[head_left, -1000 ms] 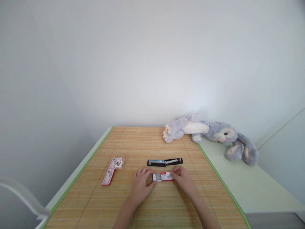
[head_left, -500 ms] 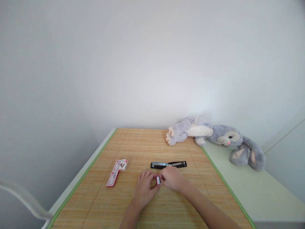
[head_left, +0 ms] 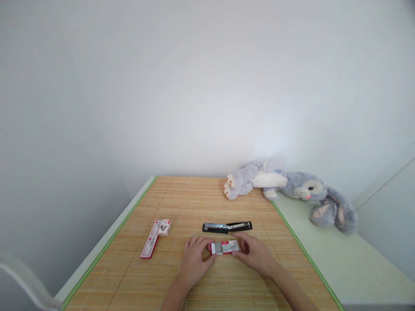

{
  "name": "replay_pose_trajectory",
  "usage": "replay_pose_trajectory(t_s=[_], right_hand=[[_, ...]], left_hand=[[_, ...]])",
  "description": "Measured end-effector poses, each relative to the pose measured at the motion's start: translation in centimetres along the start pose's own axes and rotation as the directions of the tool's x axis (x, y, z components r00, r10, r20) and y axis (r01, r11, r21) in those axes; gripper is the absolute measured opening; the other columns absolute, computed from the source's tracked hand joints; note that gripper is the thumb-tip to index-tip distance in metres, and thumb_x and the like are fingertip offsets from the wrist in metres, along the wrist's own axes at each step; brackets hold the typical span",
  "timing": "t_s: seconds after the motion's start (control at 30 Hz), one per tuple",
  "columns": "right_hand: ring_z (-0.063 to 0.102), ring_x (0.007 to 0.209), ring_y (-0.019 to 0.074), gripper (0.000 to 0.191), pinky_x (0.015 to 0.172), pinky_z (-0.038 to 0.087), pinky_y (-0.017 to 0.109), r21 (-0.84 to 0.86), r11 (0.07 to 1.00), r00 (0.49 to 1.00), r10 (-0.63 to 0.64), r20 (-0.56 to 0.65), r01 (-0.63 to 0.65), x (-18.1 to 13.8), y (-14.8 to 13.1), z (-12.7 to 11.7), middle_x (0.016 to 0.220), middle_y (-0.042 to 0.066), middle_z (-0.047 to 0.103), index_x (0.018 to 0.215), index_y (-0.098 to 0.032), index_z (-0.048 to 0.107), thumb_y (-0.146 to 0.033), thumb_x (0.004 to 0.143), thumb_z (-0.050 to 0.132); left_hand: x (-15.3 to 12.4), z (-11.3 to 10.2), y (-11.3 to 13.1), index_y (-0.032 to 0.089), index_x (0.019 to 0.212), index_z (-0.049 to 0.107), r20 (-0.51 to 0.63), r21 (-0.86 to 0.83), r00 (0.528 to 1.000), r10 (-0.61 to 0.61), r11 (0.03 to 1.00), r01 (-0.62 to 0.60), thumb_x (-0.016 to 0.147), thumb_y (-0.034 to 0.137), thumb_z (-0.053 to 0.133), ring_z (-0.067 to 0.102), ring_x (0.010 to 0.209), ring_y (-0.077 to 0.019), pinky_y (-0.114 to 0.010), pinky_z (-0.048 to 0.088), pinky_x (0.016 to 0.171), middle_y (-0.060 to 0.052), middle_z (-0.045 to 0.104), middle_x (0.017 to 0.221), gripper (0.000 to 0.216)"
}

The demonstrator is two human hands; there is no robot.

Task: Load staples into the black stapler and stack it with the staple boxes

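Note:
My left hand pinches the left end of a small red and white staple box, and my right hand grips its right end. The box lies low over the mat, partly slid open, its grey contents showing in the left part. Just beyond it a black stapler lies unfolded flat, its metal channel exposed. To the left, a small box with a stapler picture touches two flat red and white boxes laid end to end.
A bamboo mat with green edging covers much of the pale table. A grey plush rabbit lies along the back right, against the wall. A blurred white curved object stands at the lower left.
My right hand has moved right and opened out to grip the box's end. The box, mostly covered before, now shows lengthwise and partly slid open. The view has shifted slightly.

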State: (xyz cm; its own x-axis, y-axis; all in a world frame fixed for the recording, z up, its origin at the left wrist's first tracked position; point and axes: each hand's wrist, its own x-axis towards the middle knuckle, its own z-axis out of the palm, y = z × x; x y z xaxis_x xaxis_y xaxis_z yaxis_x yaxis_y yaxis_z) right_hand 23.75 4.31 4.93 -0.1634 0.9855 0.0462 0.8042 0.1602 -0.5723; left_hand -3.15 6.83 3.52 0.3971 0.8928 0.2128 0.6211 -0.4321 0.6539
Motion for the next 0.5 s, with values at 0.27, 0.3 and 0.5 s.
replay_pose_trajectory(t_s=[0.27,0.3,0.5], right_hand=[[0.062,0.077,0.0159,0.022,0.068,0.038,0.023,0.031,0.996,0.994,-0.087,0.063,0.085,0.7,-2.5,0.2,0.085,-0.003,0.071,0.102,-0.029,0.074,-0.032,0.081,0.071],[0.062,0.076,0.0162,0.027,0.067,0.038,0.023,0.031,0.996,0.995,-0.085,0.061,0.083,0.8,-2.7,0.1,0.085,-0.003,0.071,0.107,-0.03,0.074,-0.033,0.08,0.072],[0.061,0.072,0.0159,0.02,0.064,0.033,0.025,-0.043,0.993,0.992,-0.106,0.07,0.109,1.3,-3.3,0.0,0.079,-0.002,0.072,0.102,-0.032,0.079,-0.034,0.085,0.068]], left_hand=[[0.3,2.0,1.0,0.039,0.121,0.067,0.011,-0.002,0.999,0.051,0.999,-0.051,0.081,0.034,0.071,0.059,0.106,-0.0253,-0.041,0.038,0.099,0.001,0.071,0.106,0.04],[0.4,2.1,0.7,0.038,0.122,0.067,-0.002,-0.01,0.999,0.049,0.999,-0.049,0.081,0.035,0.072,0.059,0.105,-0.0249,-0.04,0.039,0.098,0.001,0.071,0.105,0.041],[2.5,0.9,-2.9,0.028,0.127,0.062,-0.233,0.035,0.967,-0.104,0.993,0.116,0.087,0.042,0.064,0.057,0.117,-0.0287,-0.045,0.041,0.102,-0.007,0.066,0.12,0.042]])
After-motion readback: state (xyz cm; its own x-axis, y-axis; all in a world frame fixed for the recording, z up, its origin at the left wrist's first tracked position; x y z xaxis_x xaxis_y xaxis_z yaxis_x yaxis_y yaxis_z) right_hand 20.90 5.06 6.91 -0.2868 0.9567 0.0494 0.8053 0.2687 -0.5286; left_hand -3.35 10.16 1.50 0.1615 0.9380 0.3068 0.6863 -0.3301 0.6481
